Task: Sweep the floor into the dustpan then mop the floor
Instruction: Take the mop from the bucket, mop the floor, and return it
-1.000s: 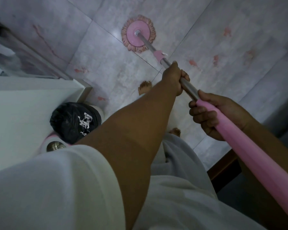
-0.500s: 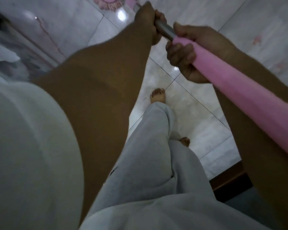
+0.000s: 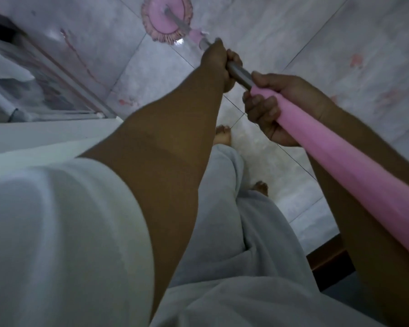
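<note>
Round pink mop head with a fringed rim (image 3: 156, 22) rests flat on the pale marble-tiled floor (image 3: 293, 31), blurred. Its handle (image 3: 340, 166), a grey metal shaft widening into a thick pink sleeve, slants toward the lower right.

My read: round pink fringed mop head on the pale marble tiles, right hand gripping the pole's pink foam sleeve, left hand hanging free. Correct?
Not quite: the left hand is not free. The head view shows it gripping the bare metal pole, just ahead of the right hand on the pink foam sleeve. The rest stands: round pink fringed mop head on the pale marble tiles.
</note>
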A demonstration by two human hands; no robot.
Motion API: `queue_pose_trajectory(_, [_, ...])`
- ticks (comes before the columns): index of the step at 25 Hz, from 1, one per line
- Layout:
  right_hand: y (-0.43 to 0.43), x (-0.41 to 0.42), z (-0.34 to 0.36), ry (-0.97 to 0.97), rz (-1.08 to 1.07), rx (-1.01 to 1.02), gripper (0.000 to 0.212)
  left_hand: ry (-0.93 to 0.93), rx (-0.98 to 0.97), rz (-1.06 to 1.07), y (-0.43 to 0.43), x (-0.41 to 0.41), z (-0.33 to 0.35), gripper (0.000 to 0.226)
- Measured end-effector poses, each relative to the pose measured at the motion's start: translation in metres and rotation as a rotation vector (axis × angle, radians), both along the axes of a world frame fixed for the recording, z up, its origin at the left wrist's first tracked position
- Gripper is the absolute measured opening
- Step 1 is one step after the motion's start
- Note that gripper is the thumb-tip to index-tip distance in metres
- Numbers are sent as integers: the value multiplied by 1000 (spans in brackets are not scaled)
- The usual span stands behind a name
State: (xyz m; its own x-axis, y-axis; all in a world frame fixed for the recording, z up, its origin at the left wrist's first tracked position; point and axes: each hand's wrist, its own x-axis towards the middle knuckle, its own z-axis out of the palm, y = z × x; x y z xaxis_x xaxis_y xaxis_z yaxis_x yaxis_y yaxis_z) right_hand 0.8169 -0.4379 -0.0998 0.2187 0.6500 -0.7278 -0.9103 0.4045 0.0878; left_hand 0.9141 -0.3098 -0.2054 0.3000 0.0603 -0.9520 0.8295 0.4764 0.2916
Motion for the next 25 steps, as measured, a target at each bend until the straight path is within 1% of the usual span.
queue_pose_trajectory(1, [-8, -18, 3, 22, -13, 5, 25, 38, -59, 10, -11, -19, -1, 43])
queue_pose_trajectory(2, [-17, -40, 8, 35, -33, 7, 25, 76, -67, 7, -25, -44, 2, 43])
queue_pose_trajectory(3, [-27, -62, 12, 43, -46, 8, 24, 97, -35, 13, -35, -65, 10, 43])
queue_pose_trajectory(4, [-37, -83, 18, 48, -57, 4, 24, 89, -42, 15, -44, -79, 14, 41])
queue_pose_trajectory(7, [-72, -148, 37, 76, -90, 6, 24, 72, -36, -129, -83, -145, 27, 39])
queue_pose_trajectory(10, [-108, -209, 54, 127, -167, 21, 24, 115, -122, -164, -123, -201, 46, 35])
queue_pose_trajectory(14, [-138, -261, 76, 198, -239, 67, 27, 174, -150, -277, -160, -249, 69, 33])
queue_pose_trajectory(16, [-139, -269, 85, 213, -233, 20, 25, 174, -149, -314, -164, -257, 74, 32])
queue_pose_trajectory(19, [-126, -255, 87, 212, -212, -79, 24, 170, -155, -310, -155, -246, 77, 29])
queue_pose_trajectory(22, [-105, -215, 79, 177, -185, -129, 24, 117, -143, -292, -136, -206, 67, 31])
queue_pose_trajectory(25, [-84, -149, 65, 147, -174, -132, 24, 81, -143, -272, -112, -140, 54, 36])
